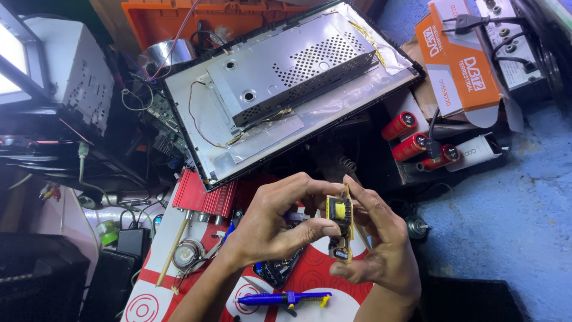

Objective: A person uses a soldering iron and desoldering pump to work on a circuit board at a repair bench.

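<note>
Both my hands hold a small circuit board (341, 222) upright over the bench, edge-on to me. It carries a yellow transformer near its top and a dark part at its bottom. My left hand (275, 219) pinches the board from the left with thumb and fingers. My right hand (381, 241) grips it from the right, fingers along its edge.
A flat screen panel (286, 89) with a perforated metal cover lies face down behind my hands. Red capacitors (411, 138) and an orange box (459, 59) sit at the right. A red heatsink (205, 197), a small speaker (187, 251) and a blue-handled tool (285, 298) lie near my left arm.
</note>
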